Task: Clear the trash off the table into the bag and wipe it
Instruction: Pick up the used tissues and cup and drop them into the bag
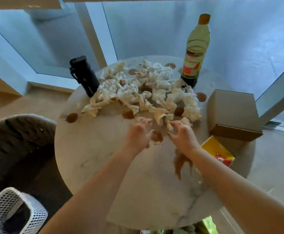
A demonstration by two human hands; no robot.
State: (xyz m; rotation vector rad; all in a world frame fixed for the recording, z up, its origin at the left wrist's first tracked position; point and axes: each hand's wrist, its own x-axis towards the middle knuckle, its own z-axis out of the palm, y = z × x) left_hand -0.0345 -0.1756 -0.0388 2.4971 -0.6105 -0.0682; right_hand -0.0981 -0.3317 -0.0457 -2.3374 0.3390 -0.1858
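Head view. Step in hand, as judged: gathering trash, wiping not begun. Heap of crumpled tissues (138, 92) across far half of round marble tabletop (94, 149), brown sauce puddles (156, 136) among and in front of it, smear (181, 161) under right forearm. Left hand (138, 134) and right hand (182, 135) side by side at heap's near edge, fingers (145, 121) spread and loosely curved, claw-like, nothing held; right fingertips touching or just short of nearest tissue, blurred, cannot tell. Next move probably: close both hands on a bunch, carry to white mesh bin (11, 211) with dark liner, lower left. Black flask (84, 76), sauce bottle (196, 51), cardboard box (232, 114), yellow packet (218, 153) also on tabletop.
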